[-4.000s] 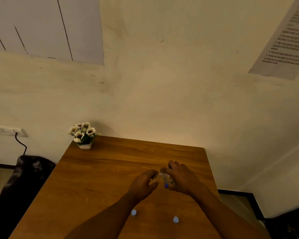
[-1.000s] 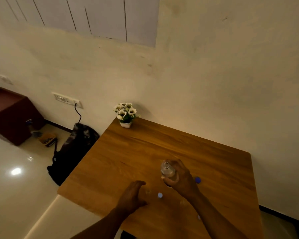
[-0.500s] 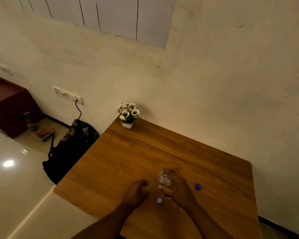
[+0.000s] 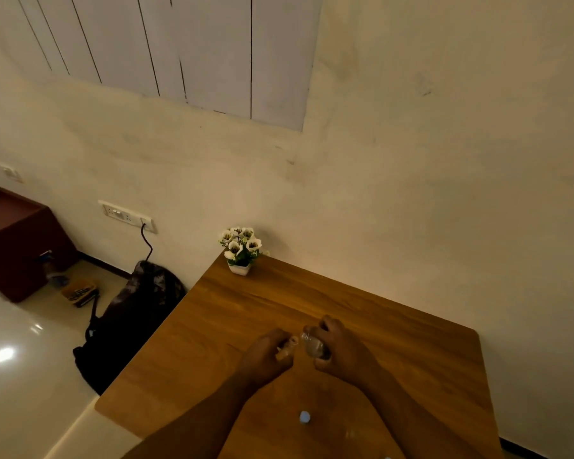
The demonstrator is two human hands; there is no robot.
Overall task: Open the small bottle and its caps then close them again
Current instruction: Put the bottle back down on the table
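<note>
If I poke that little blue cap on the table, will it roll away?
Probably it would slide or skitter rather than roll: the cap seems to sit flat on the smooth wooden table. It looks tiny beside the hands, so likely very light, and a small poke could send it far. Tipped on its edge, it might roll.

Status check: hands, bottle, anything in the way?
Right hand grips bottle. Left hand pinches small clear piece beside it. Blue cap loose on table. Nothing obstructing.
</note>
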